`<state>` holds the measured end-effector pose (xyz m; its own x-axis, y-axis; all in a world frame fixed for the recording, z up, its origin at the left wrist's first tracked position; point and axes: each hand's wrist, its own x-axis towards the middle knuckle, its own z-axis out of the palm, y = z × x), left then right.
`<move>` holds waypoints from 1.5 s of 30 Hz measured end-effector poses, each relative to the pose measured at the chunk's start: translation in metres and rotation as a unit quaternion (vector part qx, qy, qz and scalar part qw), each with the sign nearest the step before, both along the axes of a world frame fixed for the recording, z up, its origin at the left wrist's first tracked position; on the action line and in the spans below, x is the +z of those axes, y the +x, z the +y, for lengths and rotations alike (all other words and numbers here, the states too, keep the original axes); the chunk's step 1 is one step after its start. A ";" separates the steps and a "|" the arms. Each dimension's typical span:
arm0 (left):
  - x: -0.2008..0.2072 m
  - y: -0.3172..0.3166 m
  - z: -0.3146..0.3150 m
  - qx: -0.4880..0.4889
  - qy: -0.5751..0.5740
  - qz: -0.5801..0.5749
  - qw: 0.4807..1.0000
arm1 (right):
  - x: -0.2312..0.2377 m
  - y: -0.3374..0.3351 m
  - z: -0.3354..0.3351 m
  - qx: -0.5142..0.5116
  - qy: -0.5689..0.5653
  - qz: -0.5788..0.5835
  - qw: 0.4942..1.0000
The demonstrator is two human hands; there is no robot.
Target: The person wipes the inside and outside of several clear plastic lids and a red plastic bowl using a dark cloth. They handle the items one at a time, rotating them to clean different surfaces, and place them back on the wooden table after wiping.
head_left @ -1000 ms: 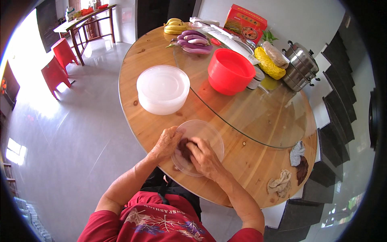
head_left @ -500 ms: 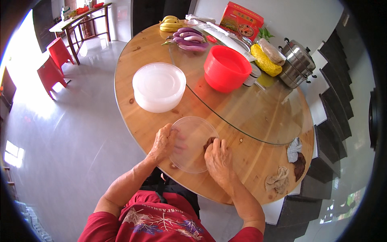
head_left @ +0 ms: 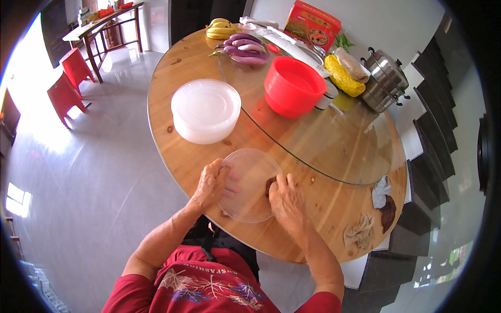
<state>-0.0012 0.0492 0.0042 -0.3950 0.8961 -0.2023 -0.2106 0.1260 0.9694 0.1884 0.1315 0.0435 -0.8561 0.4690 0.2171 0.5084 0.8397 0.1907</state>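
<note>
The clear round lid (head_left: 250, 169) is in front of me, over the near edge of the wooden table (head_left: 326, 208); whether it touches the wood I can't tell. It's see-through with a faint milky haze, thin, with a narrow rim running all round, and the table's grain shows through it. At its nine o'clock, my left hand (head_left: 210, 183) grips the rim, fingers spread beneath and showing blurred and pinkish through the plastic. At three o'clock, my right hand (head_left: 287, 197) has its fingers bunched narrowly on a brown cloth (head_left: 269, 186), dark and crumpled, pressed to the rim; most of it is hidden by my knuckles. From the lid, a whitish plastic stack (head_left: 206, 112) stands near at eleven o'clock, and red bowls (head_left: 293, 86) sit farther off at one.
</note>
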 end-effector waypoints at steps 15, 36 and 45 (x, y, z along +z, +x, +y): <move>-0.003 0.004 -0.001 0.051 0.039 -0.004 0.998 | 0.007 -0.015 -0.041 0.136 -0.289 0.056 0.946; 0.003 -0.001 -0.004 0.003 0.011 -0.034 0.999 | -0.022 -0.019 -0.016 0.077 -0.141 0.145 0.976; -0.003 -0.007 0.006 0.029 0.011 0.127 0.991 | -0.031 -0.063 -0.016 0.215 -0.126 0.210 0.945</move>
